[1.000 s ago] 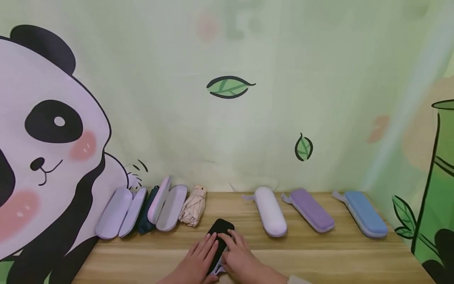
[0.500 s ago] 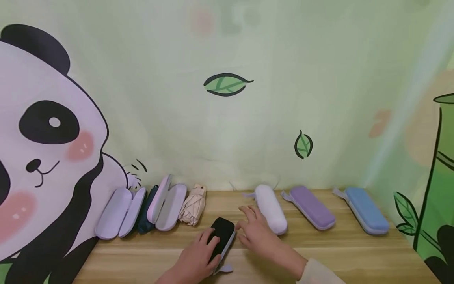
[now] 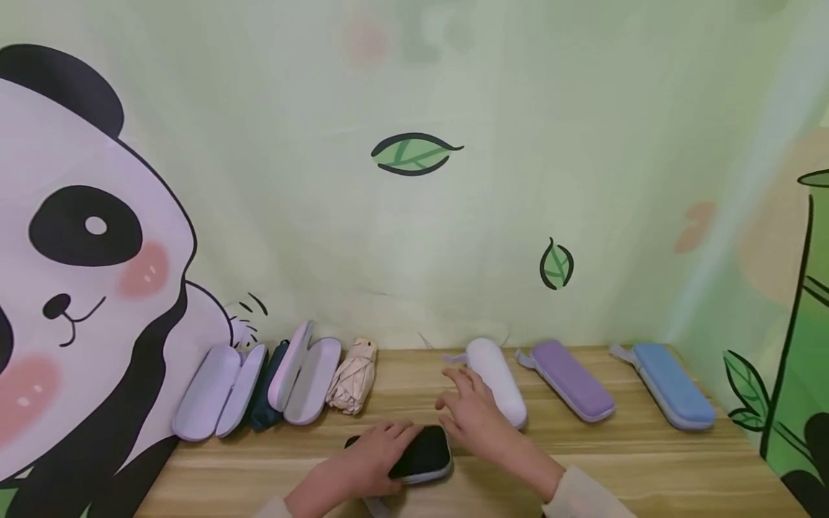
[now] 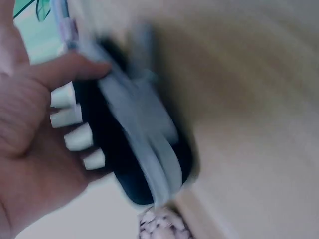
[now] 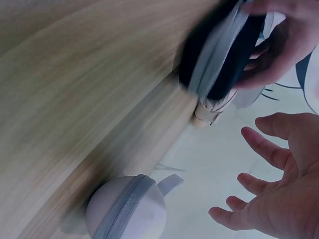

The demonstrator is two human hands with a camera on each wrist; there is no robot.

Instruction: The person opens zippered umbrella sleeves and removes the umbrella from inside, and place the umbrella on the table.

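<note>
The left hand (image 3: 372, 460) holds a black zippered case (image 3: 427, 455) over the near middle part of the bench (image 3: 615, 478), thumb on one flank and fingers round the other. The case lies crosswise, its grey zip side turned toward the near edge; whether it touches the bench I cannot tell, as both wrist views blur it.

The right hand (image 3: 476, 410) is free, its fingers apart and spread wide, above the bench just right of the black case and partly in front of a closed white case (image 3: 495, 365). Right of that, along the far edge, lie a closed purple case (image 3: 573, 381) and, near the far right corner, a closed blue case (image 3: 673, 388).

From the far left corner inward stand an open lavender case (image 3: 207, 392), a navy bundle (image 3: 268, 403), an open pink case (image 3: 317, 381) and a beige folded umbrella (image 3: 352, 378).
</note>
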